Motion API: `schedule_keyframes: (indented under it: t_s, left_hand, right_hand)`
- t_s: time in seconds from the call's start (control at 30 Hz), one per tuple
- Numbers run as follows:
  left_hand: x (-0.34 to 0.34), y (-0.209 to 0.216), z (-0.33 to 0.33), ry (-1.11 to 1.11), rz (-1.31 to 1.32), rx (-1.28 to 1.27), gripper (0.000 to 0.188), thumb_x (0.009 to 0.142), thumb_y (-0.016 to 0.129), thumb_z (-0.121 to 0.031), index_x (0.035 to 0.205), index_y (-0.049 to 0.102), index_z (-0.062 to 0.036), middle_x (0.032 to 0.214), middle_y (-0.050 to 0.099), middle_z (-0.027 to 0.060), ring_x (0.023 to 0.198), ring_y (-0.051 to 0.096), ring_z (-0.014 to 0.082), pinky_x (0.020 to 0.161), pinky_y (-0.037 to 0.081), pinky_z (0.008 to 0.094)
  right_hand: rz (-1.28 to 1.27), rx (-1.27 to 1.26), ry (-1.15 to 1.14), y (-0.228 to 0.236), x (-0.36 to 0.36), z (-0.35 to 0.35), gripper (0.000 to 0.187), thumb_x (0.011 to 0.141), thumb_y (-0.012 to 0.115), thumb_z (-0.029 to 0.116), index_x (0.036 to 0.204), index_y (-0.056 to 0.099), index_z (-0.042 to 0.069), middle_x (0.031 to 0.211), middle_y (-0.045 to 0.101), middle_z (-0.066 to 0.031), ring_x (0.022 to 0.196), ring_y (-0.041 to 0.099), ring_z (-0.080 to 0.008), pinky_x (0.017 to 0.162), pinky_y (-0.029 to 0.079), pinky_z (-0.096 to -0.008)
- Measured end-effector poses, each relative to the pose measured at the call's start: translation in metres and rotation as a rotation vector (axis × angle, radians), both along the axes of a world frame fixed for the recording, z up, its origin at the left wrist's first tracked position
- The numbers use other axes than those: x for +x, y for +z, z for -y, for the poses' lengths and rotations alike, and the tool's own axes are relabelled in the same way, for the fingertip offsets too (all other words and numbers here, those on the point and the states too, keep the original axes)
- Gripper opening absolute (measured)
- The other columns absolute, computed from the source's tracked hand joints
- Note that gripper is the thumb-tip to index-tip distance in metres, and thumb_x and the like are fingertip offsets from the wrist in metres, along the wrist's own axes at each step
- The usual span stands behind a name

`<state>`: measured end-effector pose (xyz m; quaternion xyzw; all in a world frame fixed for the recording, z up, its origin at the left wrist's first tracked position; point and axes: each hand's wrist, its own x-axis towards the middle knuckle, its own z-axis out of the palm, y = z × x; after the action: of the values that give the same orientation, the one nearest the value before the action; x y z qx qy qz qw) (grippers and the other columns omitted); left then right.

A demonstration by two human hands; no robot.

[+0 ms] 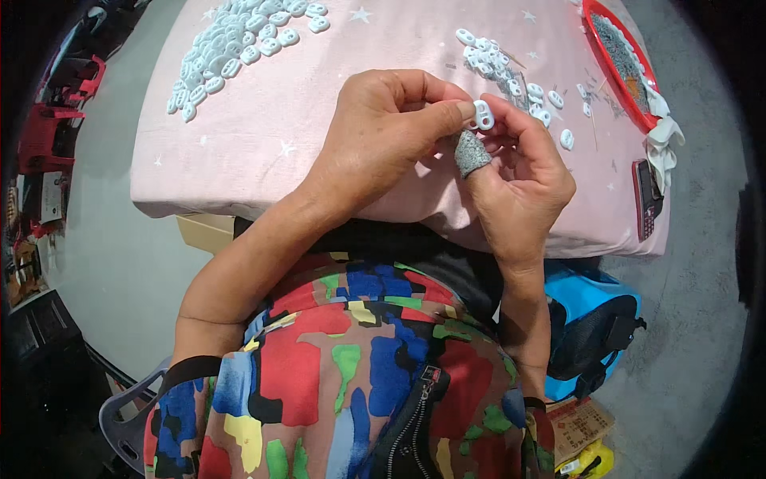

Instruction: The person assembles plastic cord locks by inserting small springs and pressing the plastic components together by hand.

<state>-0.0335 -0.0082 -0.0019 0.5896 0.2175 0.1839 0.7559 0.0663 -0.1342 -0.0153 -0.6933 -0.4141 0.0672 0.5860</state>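
Head view: a white oval piece (483,115) with two holes is held up above the near half of the pink-covered table (239,164), which serves as landmark for the places here. The piece's long axis runs roughly from the table's near edge toward its far side, the upper end leaning a little left, and a broad face with the holes is turned up to the camera.

The left hand (383,132) pinches the piece from the left between thumb and forefinger. Its back faces up, and its forearm slants in over the table's near edge from the lower left. The right hand (520,180) stands more upright, palm turned inward, its forefinger arching to the piece's right side and its other fingers curled. Its thumb, in a grey finger cover (472,156), points up just below the piece; whether this hand also grips the piece, I cannot tell.

A large heap of white pieces (231,44) lies at the table's far left. A smaller cluster of white pieces (484,57), with thin grey bits among them, lies right of its middle, beyond the hands. At the table's right edge are a red tray (650,121), a white cloth (663,144) and a phone (645,199).
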Motion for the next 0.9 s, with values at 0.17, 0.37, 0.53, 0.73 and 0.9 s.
schedule_keyframes:
  t_s: [0.17,0.37,0.53,0.73,0.9]
  left_hand:
    - [0.0,0.0,-0.001,-0.013,0.002,0.039,0.02,0.091,0.069,-0.02,0.098,0.07,-0.0011,0.086,0.069,0.0016,0.072,0.059,0.0044,0.062,0.046,0.0174]
    - [0.0,0.004,-0.001,-0.07,0.006,0.035,0.023,0.09,0.07,-0.025,0.096,0.07,-0.0029,0.083,0.068,-0.0007,0.071,0.057,0.0024,0.058,0.041,0.017]
    - [-0.001,0.0,-0.001,-0.047,0.007,0.072,0.023,0.09,0.07,-0.027,0.094,0.071,-0.004,0.082,0.067,-0.0021,0.071,0.056,0.0017,0.057,0.039,0.0171]
    - [-0.001,0.003,-0.004,-0.086,-0.009,0.014,0.023,0.092,0.068,-0.027,0.095,0.071,-0.0048,0.08,0.066,-0.0033,0.068,0.055,0.0015,0.055,0.039,0.017]
    - [-0.002,-0.001,-0.007,-0.108,-0.036,0.058,0.024,0.093,0.066,-0.029,0.095,0.071,-0.0053,0.08,0.067,-0.0036,0.067,0.055,0.0014,0.055,0.039,0.0169]
  right_hand:
    - [-0.041,0.081,0.024,-0.004,0.005,-0.001,0.035,0.075,0.072,-0.007,0.109,0.068,-0.001,0.088,0.06,-0.0013,0.072,0.056,-0.0042,0.057,0.046,-0.0164]
    - [0.021,0.067,0.05,0.0,0.003,0.001,0.037,0.074,0.069,-0.008,0.111,0.068,0.0,0.087,0.059,-0.0011,0.07,0.055,-0.0046,0.056,0.044,-0.0168]
    - [0.23,-0.064,0.018,0.008,0.006,0.002,0.043,0.071,0.067,-0.009,0.113,0.068,0.002,0.086,0.06,-0.0043,0.068,0.058,-0.0084,0.056,0.047,-0.02]
    - [0.405,-0.115,0.058,0.014,0.012,0.001,0.045,0.069,0.066,-0.007,0.113,0.067,0.001,0.084,0.061,-0.0097,0.069,0.063,-0.0182,0.06,0.051,-0.0289]
    - [0.565,-0.142,0.113,0.017,0.017,0.0,0.042,0.069,0.067,-0.002,0.111,0.065,-0.001,0.08,0.06,-0.0114,0.069,0.061,-0.0256,0.063,0.051,-0.0344]
